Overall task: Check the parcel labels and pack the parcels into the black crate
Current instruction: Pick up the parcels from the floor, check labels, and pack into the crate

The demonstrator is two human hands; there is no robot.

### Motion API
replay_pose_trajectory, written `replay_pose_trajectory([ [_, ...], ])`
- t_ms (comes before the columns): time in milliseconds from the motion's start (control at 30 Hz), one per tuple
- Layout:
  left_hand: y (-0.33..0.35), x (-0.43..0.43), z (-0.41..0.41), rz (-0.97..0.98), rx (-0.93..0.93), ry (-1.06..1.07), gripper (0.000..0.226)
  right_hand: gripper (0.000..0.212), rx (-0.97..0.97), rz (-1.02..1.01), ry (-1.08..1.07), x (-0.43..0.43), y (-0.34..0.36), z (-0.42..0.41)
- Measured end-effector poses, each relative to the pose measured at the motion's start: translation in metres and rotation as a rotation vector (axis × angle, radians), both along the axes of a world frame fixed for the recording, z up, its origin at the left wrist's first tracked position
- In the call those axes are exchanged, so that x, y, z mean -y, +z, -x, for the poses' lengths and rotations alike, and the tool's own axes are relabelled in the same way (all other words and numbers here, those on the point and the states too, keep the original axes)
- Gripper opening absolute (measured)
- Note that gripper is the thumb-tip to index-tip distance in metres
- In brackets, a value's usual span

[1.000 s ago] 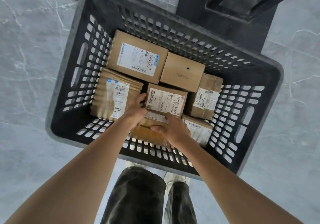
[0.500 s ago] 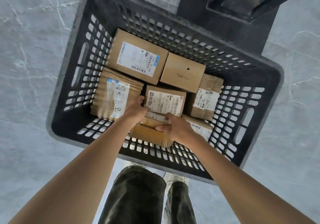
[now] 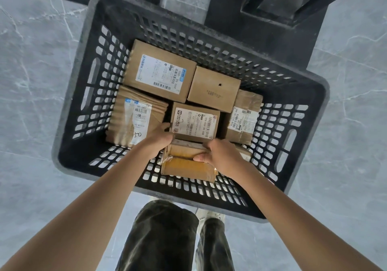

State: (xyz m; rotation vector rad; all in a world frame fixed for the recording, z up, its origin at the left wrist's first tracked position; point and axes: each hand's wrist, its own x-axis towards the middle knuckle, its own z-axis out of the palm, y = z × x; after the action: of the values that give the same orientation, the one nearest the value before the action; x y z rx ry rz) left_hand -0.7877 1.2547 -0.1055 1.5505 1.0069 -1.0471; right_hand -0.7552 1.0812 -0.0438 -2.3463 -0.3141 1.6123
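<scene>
Parcels in the black crate [image 3: 82,46] number 7, with 1 mostly hidden beneath the right hand [image 3: 222,155]. Both hands are at the near wall. The right hand curls over the taped parcel [image 3: 184,166], thumb on its near face. The left hand [image 3: 159,139] grips its left end, thumb against the centre labelled box [image 3: 194,122]. The taped parcel is brown cardboard under glossy tape, leaning on the near wall.

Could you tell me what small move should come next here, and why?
Probably ease the taped parcel down flat in the gap by the black crate's near wall, then release: the right hand grips its top edge, it appears tilted against that wall, and the labelled box sits just behind it.
</scene>
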Motion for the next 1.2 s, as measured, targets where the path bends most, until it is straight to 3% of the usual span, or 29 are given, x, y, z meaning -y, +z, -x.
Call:
replay_pose_trajectory([
  [200, -0.004, -0.006, -0.001, -0.030, 0.004, 0.066, 0.050, 0.052, -0.042, 0.087, 0.080, -0.013, -0.012, -0.017],
  [367, -0.007, 0.001, -0.003, -0.051, 0.041, 0.029, 0.028, 0.043, 0.004, 0.155, 0.029, -0.009, -0.028, -0.004],
  [500, -0.003, 0.002, 0.013, -0.113, 0.100, -0.120, 0.051, 0.035, 0.212, 0.106, -0.247, -0.003, -0.034, 0.029],
  [600, 0.009, 0.009, 0.027, -0.117, 0.179, -0.249, 0.073, 0.029, 0.318, 0.130, -0.248, -0.002, -0.039, 0.035],
  [700, 0.016, 0.017, 0.038, -0.047, 0.218, -0.313, 0.046, 0.022, 0.355, 0.145, -0.297, -0.001, -0.041, 0.037],
  [900, 0.018, 0.009, 0.035, -0.012, 0.166, -0.064, 0.045, 0.031, 0.522, 0.006, -0.320, 0.004, -0.026, 0.051],
  [1033, 0.015, 0.010, 0.033, 0.035, 0.114, 0.290, 0.073, 0.090, 0.084, -0.132, -0.385, 0.006, -0.016, 0.054],
  [1200, 0.004, 0.011, 0.030, 0.002, 0.073, 0.367, 0.079, 0.088, 0.192, -0.003, -0.255, -0.005, -0.020, 0.050],
])
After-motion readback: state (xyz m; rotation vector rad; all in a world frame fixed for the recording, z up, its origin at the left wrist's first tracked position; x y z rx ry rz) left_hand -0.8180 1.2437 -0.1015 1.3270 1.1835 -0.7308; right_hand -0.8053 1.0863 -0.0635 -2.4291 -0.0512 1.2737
